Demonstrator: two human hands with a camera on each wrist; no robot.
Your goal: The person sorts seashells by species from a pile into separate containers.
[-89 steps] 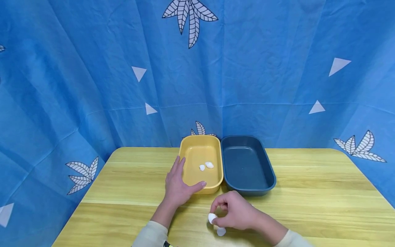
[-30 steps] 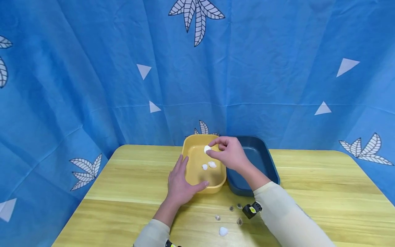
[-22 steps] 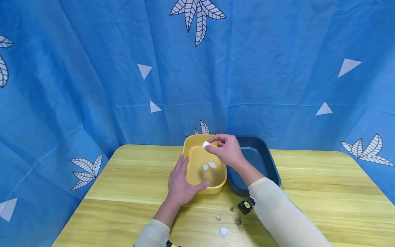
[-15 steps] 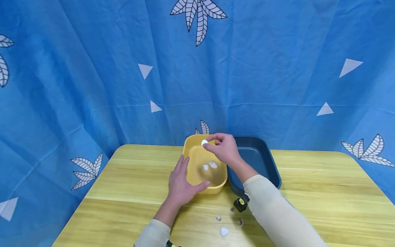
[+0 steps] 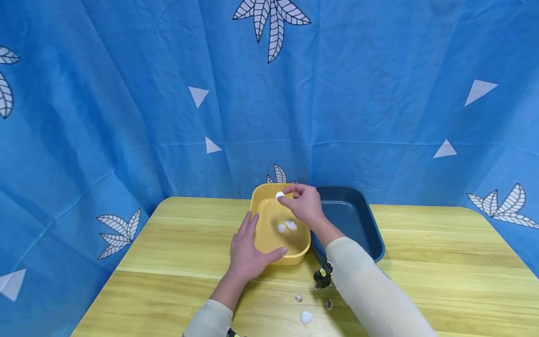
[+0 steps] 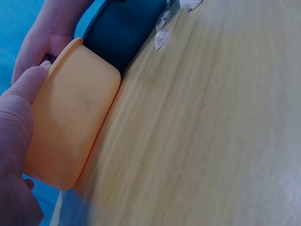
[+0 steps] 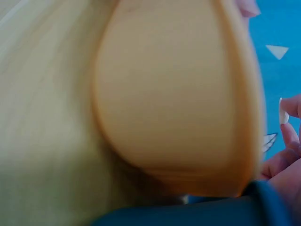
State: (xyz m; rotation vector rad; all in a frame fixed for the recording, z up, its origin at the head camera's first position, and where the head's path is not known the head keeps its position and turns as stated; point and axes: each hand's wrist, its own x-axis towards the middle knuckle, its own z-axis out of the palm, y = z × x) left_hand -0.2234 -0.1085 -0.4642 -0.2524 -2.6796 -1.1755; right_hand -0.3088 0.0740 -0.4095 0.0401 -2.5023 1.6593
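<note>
One shell is pinched by the right fingers.

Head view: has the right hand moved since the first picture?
Yes, forward: the right hand was in front of the dark blue tray, now abreast of its far half.

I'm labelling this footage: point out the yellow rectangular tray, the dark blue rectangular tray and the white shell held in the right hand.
Yellow rectangular tray [image 5: 269, 215], head view, bare inner floor.
Dark blue rectangular tray [image 5: 351, 222], head view, bare inner floor.
White held shell [image 5: 279, 195], head view, exposed face.
</note>
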